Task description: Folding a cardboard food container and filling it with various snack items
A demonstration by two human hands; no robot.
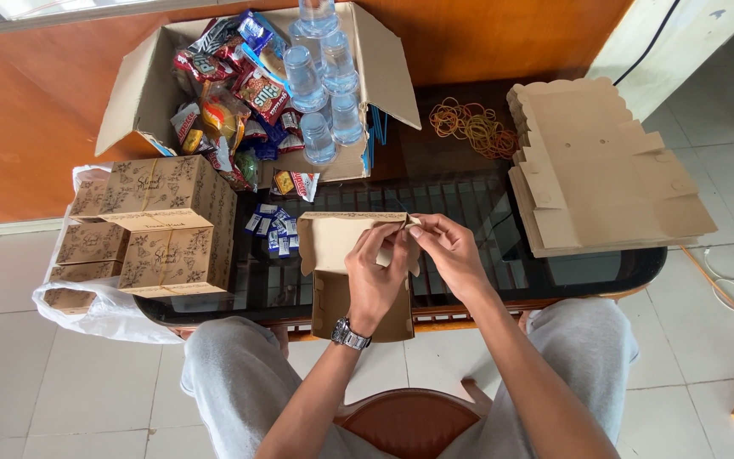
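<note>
- Presently, I log both hands, left [373, 274] and right [449, 252], pinching the flap of a half-folded kraft box [341, 255] propped over the counter [469, 212] edge, steadying it.
- Flat box blanks [605, 170] stacked rightward, within reach.

Head view, steeply downward, close.
</note>
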